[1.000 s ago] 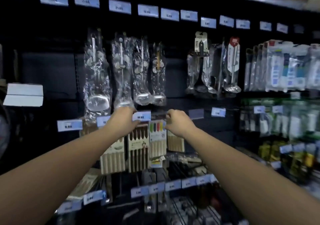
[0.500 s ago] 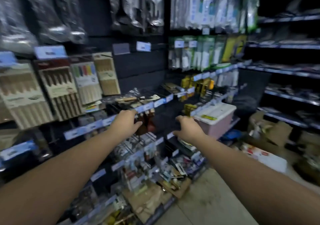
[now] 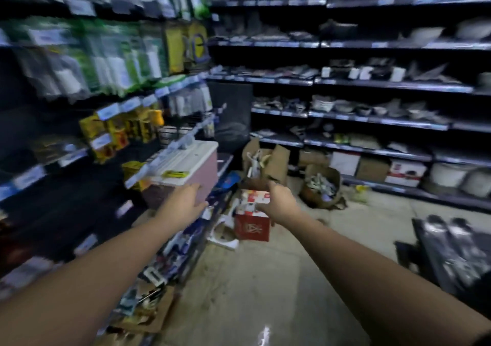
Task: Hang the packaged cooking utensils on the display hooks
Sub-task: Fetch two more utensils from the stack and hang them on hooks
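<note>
In a dim shop aisle, both bare arms reach forward over the pale concrete floor (image 3: 265, 279). The left hand (image 3: 183, 202) is spread loose with nothing in it, its fingertips just at the near lower corner of a pink plastic storage box with a white ribbed lid (image 3: 186, 170) that sits at the edge of the left-hand shelving; whether it touches the box I cannot tell. The right hand (image 3: 279, 199) is likewise released and holds nothing, hanging in front of a red and white cardboard carton (image 3: 251, 226) standing on the floor. Beyond it stand an open brown cardboard box of white-handled goods (image 3: 265, 163) and a round brown sack full of small packaged items (image 3: 321, 186), near each other on the floor by the back shelves (image 3: 372, 85). Packaged cooking utensils in clear wrap on black backing (image 3: 449, 252) lie at the lower right, well apart from both hands. The blurred racks on the left carry hanging green and white packets (image 3: 111, 61) and yellow packets (image 3: 119, 130) with price tags below them.
</note>
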Available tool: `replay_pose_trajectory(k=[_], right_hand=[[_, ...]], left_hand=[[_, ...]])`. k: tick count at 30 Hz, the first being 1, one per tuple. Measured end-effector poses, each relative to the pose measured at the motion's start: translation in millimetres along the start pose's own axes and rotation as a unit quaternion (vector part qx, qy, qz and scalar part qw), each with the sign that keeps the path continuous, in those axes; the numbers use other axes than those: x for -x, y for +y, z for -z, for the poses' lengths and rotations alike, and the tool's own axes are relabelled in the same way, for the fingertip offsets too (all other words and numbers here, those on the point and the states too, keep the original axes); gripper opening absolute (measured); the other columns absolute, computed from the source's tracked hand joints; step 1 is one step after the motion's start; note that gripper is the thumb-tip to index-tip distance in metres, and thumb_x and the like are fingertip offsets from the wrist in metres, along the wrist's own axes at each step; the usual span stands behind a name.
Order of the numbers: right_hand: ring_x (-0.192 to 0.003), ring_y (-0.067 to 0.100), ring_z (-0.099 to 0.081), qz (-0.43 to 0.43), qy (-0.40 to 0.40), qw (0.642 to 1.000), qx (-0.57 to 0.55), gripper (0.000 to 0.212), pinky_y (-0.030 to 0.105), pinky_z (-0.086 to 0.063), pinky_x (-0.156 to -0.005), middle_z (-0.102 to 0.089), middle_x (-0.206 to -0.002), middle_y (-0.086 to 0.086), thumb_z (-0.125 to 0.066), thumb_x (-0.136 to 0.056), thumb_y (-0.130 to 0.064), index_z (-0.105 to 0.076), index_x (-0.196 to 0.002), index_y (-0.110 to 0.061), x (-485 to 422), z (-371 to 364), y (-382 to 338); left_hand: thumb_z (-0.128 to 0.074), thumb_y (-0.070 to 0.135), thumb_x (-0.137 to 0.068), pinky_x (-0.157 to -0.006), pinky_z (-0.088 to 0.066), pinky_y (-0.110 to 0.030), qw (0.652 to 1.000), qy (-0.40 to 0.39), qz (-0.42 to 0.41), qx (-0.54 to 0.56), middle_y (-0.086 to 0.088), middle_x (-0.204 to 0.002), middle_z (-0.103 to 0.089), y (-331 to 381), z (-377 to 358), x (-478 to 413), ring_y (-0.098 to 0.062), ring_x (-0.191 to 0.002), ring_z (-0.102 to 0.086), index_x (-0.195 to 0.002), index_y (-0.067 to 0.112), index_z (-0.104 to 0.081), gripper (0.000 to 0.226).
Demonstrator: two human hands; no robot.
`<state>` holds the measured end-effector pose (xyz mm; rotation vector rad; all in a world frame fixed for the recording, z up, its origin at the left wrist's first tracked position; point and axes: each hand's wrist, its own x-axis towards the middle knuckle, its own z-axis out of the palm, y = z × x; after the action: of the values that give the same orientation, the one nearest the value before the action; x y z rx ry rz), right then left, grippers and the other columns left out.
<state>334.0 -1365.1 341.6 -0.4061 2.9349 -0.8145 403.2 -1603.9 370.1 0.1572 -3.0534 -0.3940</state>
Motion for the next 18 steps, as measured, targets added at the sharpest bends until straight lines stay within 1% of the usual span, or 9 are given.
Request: replay_pose_trajectory(k=[2,4,7,8,10,12,15,17,18], right_hand=[[-0.109,0.033,-0.061,-0.026,0.011,1.000,0.001,0.056,0.044,-0.053,-0.085,-0.062,-0.121,0.015,-0.075,-0.084,-0.035,-0.054,-0.126,-0.005,-28,20,45],[-0.114,0.034,-0.058,-0.054,0.020,0.998,-0.005,0.058,0.043,-0.052,-0.090,-0.062,-0.126,0.017,-0.074,-0.084,-0.036,-0.054,-0.129,-0.004,-55,37,88],[-0.116,0.033,-0.059,-0.094,0.027,0.995,-0.018,0.060,0.041,-0.053,-0.090,-0.061,-0.130,0.015,-0.075,-0.084,-0.035,-0.053,-0.132,-0.006,-93,55,145],[-0.115,0.032,-0.060,-0.106,0.026,0.994,-0.015,0.060,0.039,-0.053,-0.088,-0.062,-0.129,0.014,-0.075,-0.083,-0.036,-0.054,-0.132,-0.007,-106,61,162],[-0.114,0.032,-0.059,-0.123,0.034,0.992,-0.006,0.061,0.036,-0.051,-0.084,-0.062,-0.128,0.013,-0.075,-0.084,-0.038,-0.053,-0.132,-0.008,-134,71,194],[-0.115,0.032,-0.058,-0.138,0.046,0.989,0.001,0.062,0.037,-0.051,-0.085,-0.061,-0.129,0.014,-0.075,-0.084,-0.038,-0.052,-0.134,-0.008,-166,82,224],[-0.112,0.031,-0.060,-0.161,0.062,0.985,-0.007,0.062,0.037,-0.053,-0.086,-0.063,-0.127,0.011,-0.075,-0.084,-0.037,-0.052,-0.136,-0.013,-218,101,265],[-0.108,0.029,-0.062,-0.185,0.072,0.980,-0.005,0.062,0.038,-0.055,-0.085,-0.065,-0.123,0.010,-0.075,-0.082,-0.037,-0.053,-0.135,-0.015,-252,116,292],[-0.109,0.029,-0.061,-0.200,0.079,0.977,-0.005,0.063,0.039,-0.054,-0.087,-0.064,-0.124,0.010,-0.074,-0.082,-0.038,-0.053,-0.136,-0.014,-269,124,307]], left_hand=[[-0.061,0.037,-0.096,-0.081,-0.051,-0.035,1.000,-0.020,-0.018,0.001,-0.010,-0.126,-0.064,36,-23,-45,-0.026,-0.106,-0.061,-0.140,0.011,-0.050,0.052],[-0.061,0.039,-0.096,-0.088,-0.052,-0.038,0.999,-0.026,-0.031,-0.004,-0.011,-0.126,-0.065,71,-43,-89,-0.029,-0.110,-0.062,-0.140,0.011,-0.050,0.053],[-0.063,0.037,-0.095,-0.094,-0.051,-0.039,0.998,-0.026,-0.057,0.005,-0.012,-0.132,-0.063,122,-67,-149,-0.029,-0.118,-0.060,-0.143,0.010,-0.049,0.057],[-0.064,0.037,-0.095,-0.093,-0.051,-0.038,0.997,-0.030,-0.065,0.009,-0.012,-0.131,-0.063,138,-74,-171,-0.029,-0.118,-0.060,-0.143,0.010,-0.049,0.057],[-0.064,0.039,-0.094,-0.086,-0.054,-0.037,0.995,-0.037,-0.094,0.014,-0.010,-0.124,-0.067,168,-88,-217,-0.027,-0.109,-0.063,-0.138,0.012,-0.054,0.053],[-0.064,0.042,-0.093,-0.084,-0.055,-0.038,0.991,-0.047,-0.125,0.020,-0.009,-0.121,-0.068,197,-103,-266,-0.025,-0.106,-0.063,-0.132,0.014,-0.056,0.049],[-0.063,0.042,-0.094,-0.091,-0.053,-0.041,0.984,-0.063,-0.161,0.030,-0.011,-0.131,-0.062,242,-126,-341,-0.028,-0.116,-0.060,-0.143,0.013,-0.049,0.058],[-0.062,0.040,-0.095,-0.097,-0.050,-0.040,0.978,-0.070,-0.194,0.029,-0.012,-0.137,-0.059,276,-142,-393,-0.029,-0.124,-0.054,-0.145,0.013,-0.046,0.060],[-0.062,0.040,-0.095,-0.100,-0.048,-0.040,0.974,-0.077,-0.211,0.027,-0.011,-0.140,-0.057,294,-150,-420,-0.029,-0.129,-0.051,-0.146,0.013,-0.046,0.060]])
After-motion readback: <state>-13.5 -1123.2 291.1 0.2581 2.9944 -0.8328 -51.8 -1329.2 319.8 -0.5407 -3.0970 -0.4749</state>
